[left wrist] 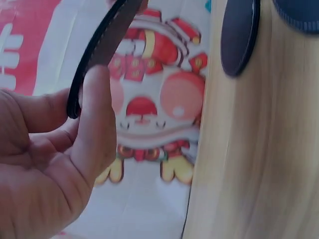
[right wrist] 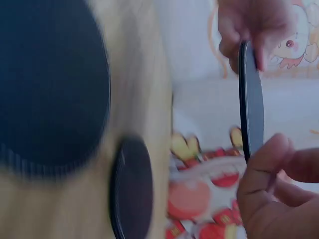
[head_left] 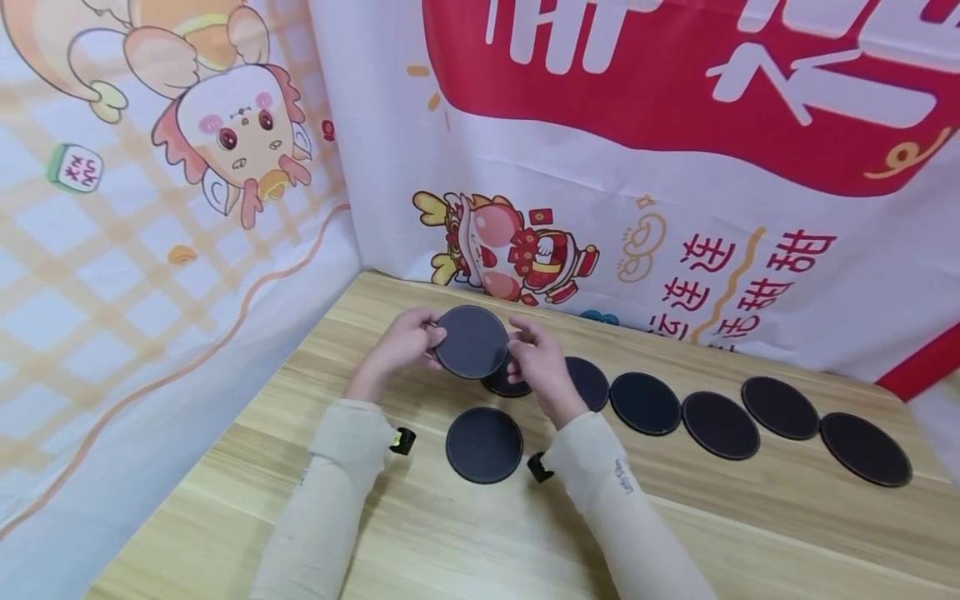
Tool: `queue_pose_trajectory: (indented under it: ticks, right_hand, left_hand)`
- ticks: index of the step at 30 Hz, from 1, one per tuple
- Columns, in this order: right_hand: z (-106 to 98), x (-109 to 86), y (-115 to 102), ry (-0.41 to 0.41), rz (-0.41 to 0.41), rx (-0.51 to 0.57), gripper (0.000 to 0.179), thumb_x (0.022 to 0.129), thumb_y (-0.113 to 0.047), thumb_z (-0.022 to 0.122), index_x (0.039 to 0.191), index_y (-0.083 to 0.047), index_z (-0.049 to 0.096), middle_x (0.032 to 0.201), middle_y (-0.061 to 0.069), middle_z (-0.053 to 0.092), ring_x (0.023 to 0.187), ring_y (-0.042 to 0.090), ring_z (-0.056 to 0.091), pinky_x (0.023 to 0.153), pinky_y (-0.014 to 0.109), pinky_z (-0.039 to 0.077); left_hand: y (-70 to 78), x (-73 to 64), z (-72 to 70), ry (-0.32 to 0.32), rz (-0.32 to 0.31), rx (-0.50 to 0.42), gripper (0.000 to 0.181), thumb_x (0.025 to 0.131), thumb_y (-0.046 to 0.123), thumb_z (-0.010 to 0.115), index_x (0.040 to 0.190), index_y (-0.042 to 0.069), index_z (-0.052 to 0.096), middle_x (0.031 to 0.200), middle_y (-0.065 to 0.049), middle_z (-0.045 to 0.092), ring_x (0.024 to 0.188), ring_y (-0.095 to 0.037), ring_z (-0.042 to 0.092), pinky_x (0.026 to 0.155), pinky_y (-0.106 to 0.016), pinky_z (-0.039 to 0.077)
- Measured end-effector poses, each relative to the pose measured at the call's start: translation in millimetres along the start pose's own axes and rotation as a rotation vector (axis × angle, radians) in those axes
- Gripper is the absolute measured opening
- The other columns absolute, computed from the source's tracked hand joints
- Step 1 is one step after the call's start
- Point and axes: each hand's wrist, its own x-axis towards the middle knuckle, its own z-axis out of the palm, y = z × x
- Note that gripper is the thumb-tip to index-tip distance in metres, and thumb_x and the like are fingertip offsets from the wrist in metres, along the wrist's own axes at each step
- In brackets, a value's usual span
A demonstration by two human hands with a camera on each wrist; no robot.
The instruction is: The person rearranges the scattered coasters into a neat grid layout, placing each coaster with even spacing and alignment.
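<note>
A round dark coaster with a stitched rim is held up above the table between the two hands. On its left edge the left hand pinches it between thumb and fingers; the left wrist view shows that thumb flat against one face. The right hand pinches the opposite edge with its fingertips, as the right wrist view shows from the side. Partly hidden behind the held coaster and right hand lies another coaster. Nearer the body, between the forearms, one more coaster lies flat.
Several more dark coasters run in a row to the right, such as one in the middle and one at the far right. They lie on a wood-grain table. Printed cloths hang behind and at the left.
</note>
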Motion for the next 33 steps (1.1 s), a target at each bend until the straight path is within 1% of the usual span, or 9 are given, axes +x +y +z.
queue_pose_trajectory:
  ticks: [3,5,10,14,17,21,26,29,33]
  right_hand:
    - [-17.2,-11.8,-1.4,-0.031,-0.049,-0.172,0.045,0.107,-0.008,0.045,0.151,-0.015,0.047,0.096,0.016,0.057,0.057,0.019,0.053,0.052,0.033,0.052]
    - [-29.1,-20.7,0.7,-0.055,-0.063,-0.212,0.047,0.108,-0.01,0.044,0.154,-0.017,0.044,0.083,0.018,0.057,0.054,0.021,0.052,0.051,0.035,0.051]
    - [-64.0,-44.3,13.2,-0.103,-0.058,-0.18,0.051,0.11,-0.015,0.042,0.159,-0.024,0.033,0.069,0.017,0.061,0.048,0.021,0.051,0.046,0.035,0.047]
    - [-92.0,-62.6,25.9,-0.144,-0.035,-0.178,0.052,0.111,-0.016,0.04,0.161,-0.023,0.027,0.065,0.015,0.061,0.045,0.02,0.048,0.041,0.034,0.042]
    - [-108.7,-77.0,33.7,-0.182,0.017,-0.178,0.054,0.111,-0.016,0.04,0.161,-0.021,0.023,0.06,0.011,0.057,0.042,0.019,0.043,0.04,0.032,0.038]
    - [-125.0,-91.5,44.8,-0.263,0.087,-0.164,0.059,0.109,-0.015,0.044,0.161,-0.025,0.02,0.059,0.008,0.054,0.04,0.017,0.038,0.039,0.029,0.035]
    - [-134.3,-98.1,53.3,-0.345,0.125,-0.169,0.064,0.107,-0.015,0.05,0.161,-0.026,0.019,0.059,0.006,0.053,0.04,0.015,0.039,0.039,0.029,0.035]
    - [-136.4,-98.5,57.4,-0.347,0.14,-0.181,0.062,0.106,-0.016,0.051,0.16,-0.024,0.023,0.059,0.005,0.054,0.04,0.014,0.04,0.038,0.028,0.037]
    - [-137.7,-98.2,62.5,-0.335,0.148,-0.199,0.053,0.107,-0.016,0.049,0.156,-0.018,0.031,0.058,0.006,0.055,0.038,0.013,0.041,0.036,0.027,0.039]
  left_hand:
    - [0.9,-1.5,16.5,-0.055,0.003,-0.042,0.023,0.102,-0.003,0.047,0.122,-0.012,0.053,0.095,-0.02,0.06,0.066,-0.022,0.065,0.072,-0.05,0.06]
    - [0.1,-1.0,29.0,-0.097,-0.001,-0.052,0.025,0.102,-0.003,0.048,0.125,-0.012,0.052,0.095,-0.019,0.06,0.066,-0.022,0.065,0.073,-0.051,0.059]
    - [2.3,-5.5,59.0,-0.18,0.027,-0.017,0.039,0.102,-0.005,0.052,0.14,-0.007,0.051,0.091,-0.019,0.061,0.063,-0.021,0.064,0.071,-0.051,0.059]
    - [6.1,-13.1,82.4,-0.288,0.024,0.009,0.046,0.103,-0.001,0.051,0.149,-0.003,0.045,0.089,-0.018,0.062,0.062,-0.021,0.064,0.065,-0.043,0.061]
    - [6.5,-18.8,97.0,-0.388,-0.002,0.069,0.051,0.103,0.001,0.053,0.152,-0.002,0.039,0.084,-0.015,0.062,0.061,-0.02,0.064,0.059,-0.036,0.06]
    - [1.0,-23.0,110.8,-0.48,-0.034,0.181,0.059,0.101,0.001,0.058,0.155,-0.001,0.034,0.077,-0.013,0.063,0.059,-0.019,0.061,0.054,-0.033,0.058]
    - [-6.8,-27.6,121.2,-0.512,-0.074,0.28,0.064,0.101,0.002,0.058,0.157,0.0,0.029,0.072,-0.013,0.063,0.054,-0.018,0.06,0.053,-0.033,0.058]
    - [-9.8,-28.3,126.7,-0.507,-0.087,0.319,0.062,0.101,0.003,0.058,0.158,0.004,0.032,0.07,-0.013,0.063,0.053,-0.018,0.058,0.051,-0.034,0.057]
    - [-13.1,-28.4,132.7,-0.494,-0.098,0.357,0.061,0.1,0.003,0.061,0.156,0.009,0.038,0.066,-0.013,0.063,0.05,-0.018,0.057,0.048,-0.034,0.056]
